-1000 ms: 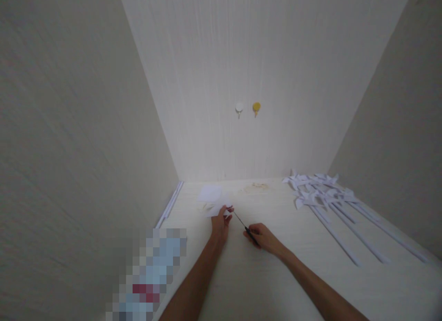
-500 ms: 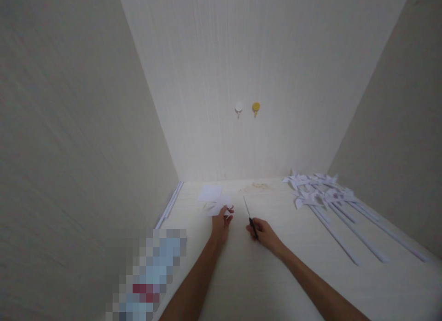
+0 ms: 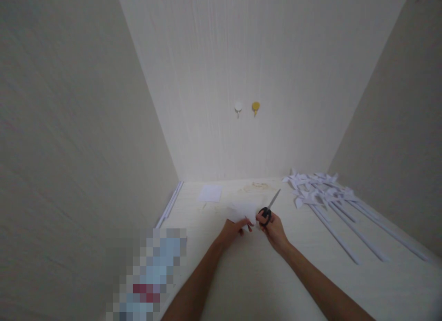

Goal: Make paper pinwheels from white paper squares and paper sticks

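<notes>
My left hand (image 3: 235, 229) pinches a white sheet of paper (image 3: 244, 210) by its near edge, holding it over the pale table (image 3: 262, 284). Just to its right, my right hand (image 3: 274, 225) grips black-handled scissors (image 3: 269, 208) by the finger loops. The blades point up and to the right, away from the sheet, and look closed. The two hands are almost touching.
Another white paper square (image 3: 210, 193) lies near the back wall. Several white paper pinwheels on long sticks (image 3: 331, 201) lie at the right. White strips (image 3: 170, 206) run along the left wall. Two small hooks, white (image 3: 238, 107) and yellow (image 3: 255, 107), hang on the back wall.
My left hand has pulled one sheet toward me and to the right. My right hand has turned the scissors, so the blades swung from pointing left to pointing up-right, and moved close to the left hand.
</notes>
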`<action>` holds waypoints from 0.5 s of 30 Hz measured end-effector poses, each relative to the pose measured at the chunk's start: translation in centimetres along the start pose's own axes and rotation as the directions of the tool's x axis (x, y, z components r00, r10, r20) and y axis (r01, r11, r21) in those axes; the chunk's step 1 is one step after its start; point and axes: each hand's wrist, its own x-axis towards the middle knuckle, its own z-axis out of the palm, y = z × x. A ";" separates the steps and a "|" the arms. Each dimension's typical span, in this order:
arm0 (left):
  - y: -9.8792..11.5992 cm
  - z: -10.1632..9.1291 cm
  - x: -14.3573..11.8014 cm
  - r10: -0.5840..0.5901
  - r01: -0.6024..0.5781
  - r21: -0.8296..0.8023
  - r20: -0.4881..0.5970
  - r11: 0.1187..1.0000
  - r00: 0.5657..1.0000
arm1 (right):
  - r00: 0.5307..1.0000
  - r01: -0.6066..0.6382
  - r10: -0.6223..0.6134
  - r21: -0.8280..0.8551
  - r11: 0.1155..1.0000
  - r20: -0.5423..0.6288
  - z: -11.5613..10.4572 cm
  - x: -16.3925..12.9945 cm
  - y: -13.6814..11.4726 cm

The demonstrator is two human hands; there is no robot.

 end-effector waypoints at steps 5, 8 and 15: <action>-0.2 0.2 0.1 0.000 0.001 0.036 -0.013 0.999 1.000 | 1.000 -0.015 0.015 -0.004 1.000 0.002 -0.1 0.2 0.3; -0.1 0.2 -0.2 -0.005 0.004 0.024 0.042 1.000 0.999 | 1.000 -0.021 0.021 -0.007 1.000 0.017 -0.1 0.1 0.3; -0.4 -0.8 -0.2 0.006 0.125 -0.338 0.363 0.933 0.932 | 0.989 -0.129 0.142 0.223 0.966 -0.045 -0.4 0.3 -0.4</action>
